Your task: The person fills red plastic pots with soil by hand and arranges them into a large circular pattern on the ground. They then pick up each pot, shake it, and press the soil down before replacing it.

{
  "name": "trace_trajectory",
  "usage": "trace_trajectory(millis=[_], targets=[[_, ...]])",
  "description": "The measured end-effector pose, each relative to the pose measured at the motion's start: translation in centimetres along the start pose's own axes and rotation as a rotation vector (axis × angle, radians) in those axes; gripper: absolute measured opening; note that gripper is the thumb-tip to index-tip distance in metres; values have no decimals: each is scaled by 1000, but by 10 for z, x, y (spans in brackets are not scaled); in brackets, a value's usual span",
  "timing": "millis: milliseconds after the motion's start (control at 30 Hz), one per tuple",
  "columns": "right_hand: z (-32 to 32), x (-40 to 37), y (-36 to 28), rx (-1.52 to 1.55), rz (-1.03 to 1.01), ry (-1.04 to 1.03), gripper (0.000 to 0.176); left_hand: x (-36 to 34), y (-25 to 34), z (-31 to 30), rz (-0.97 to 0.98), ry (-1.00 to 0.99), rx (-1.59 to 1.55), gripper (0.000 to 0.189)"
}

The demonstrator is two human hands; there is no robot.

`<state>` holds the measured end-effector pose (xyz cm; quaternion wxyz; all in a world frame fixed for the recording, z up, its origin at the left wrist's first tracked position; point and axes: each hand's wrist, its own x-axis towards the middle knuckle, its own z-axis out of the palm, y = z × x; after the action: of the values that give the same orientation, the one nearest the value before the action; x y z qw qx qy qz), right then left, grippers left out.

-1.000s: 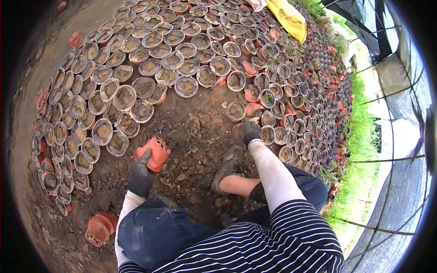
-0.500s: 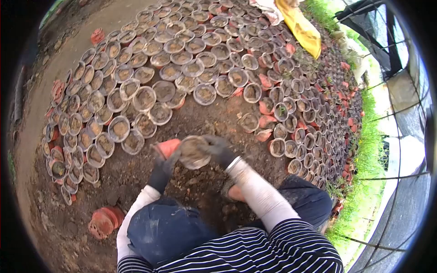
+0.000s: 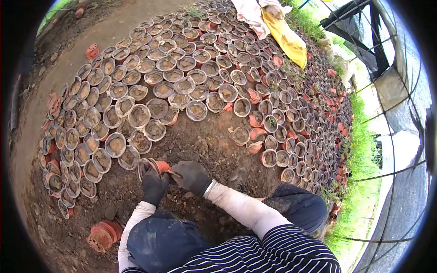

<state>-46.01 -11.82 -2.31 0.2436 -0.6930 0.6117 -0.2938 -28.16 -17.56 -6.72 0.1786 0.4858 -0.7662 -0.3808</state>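
Observation:
My left hand [image 3: 154, 185], in a dark glove, is wrapped round a small stack of reddish pots [image 3: 161, 167] just in front of my knees. The pots lie on their side, with a rim turned to the left. My right hand [image 3: 191, 177], also gloved, is closed at the right end of the stack, with its fingertips on a thin brownish piece that I cannot make out clearly. Loose dark soil [image 3: 195, 204] lies below both hands.
Rows of soil-filled pots [image 3: 196, 110] spread ahead and to both sides. Another stack of red pots [image 3: 104, 235] lies at the lower left. A yellow sack [image 3: 291, 45] rests on pots at the upper right. Green grass [image 3: 364, 159] and netting [image 3: 400, 191] border the right.
The soil-filled pot between my hands no longer shows there. My right hand has moved left and down, beside my left hand, which now grips the red pots. The view has shifted slightly.

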Motion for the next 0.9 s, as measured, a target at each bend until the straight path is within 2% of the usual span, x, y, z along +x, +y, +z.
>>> trace_trajectory(millis=[67, 100, 167, 200, 267, 300, 400, 500, 600, 633, 700, 767, 800, 833, 867, 900], targets=[[-8, 2, 17, 302, 85, 16, 26, -2, -5, -7, 159, 110, -73, 35], [-4, 3, 27, 481, 202, 16, 30, -2, -6, -10, 239, 166, -110, 37], [3, 0, 45, 838, 448, 8, 38, -8, 17, -19, 140, 131, -171, 35], [3, -1, 45, 973, 447, -69, 40, -8, 25, -22, 92, 115, -202, 34], [1, -7, 42, 1245, 451, -226, 44, -5, 11, -12, 210, 146, -259, 36], [1, -5, 37, 1207, 493, -222, 39, -3, 9, -9, 271, 163, -288, 37], [-1, -4, 36, 929, 420, -201, 36, -3, 10, -12, 302, 122, -191, 40], [-5, 1, 34, 877, 324, -177, 32, -8, 3, -13, 131, 12, -285, 42], [-23, 8, 22, 612, 329, -107, 28, -10, 5, -14, 93, 6, -438, 41], [-31, 10, 20, 607, 335, -120, 25, -10, 8, -16, 40, 8, -456, 40], [-27, 11, 31, 608, 446, -29, 27, -7, 13, -21, -64, 12, -491, 37], [-24, 11, 38, 583, 535, 63, 27, -1, -5, -8, 31, 87, -476, 34], [-24, 10, 43, 411, 394, 116, 26, -3, -14, -5, 65, 123, -463, 32], [-25, 11, 51, 246, 247, 163, 25, -5, -11, -4, -78, 93, -767, 30], [-24, 11, 60, 85, 93, 210, 24, -4, -10, -6, -158, 104, -784, 30], [-17, 7, 73, 22, 80, 122, 23, -5, -9, -9, -242, 115, -801, 29]])
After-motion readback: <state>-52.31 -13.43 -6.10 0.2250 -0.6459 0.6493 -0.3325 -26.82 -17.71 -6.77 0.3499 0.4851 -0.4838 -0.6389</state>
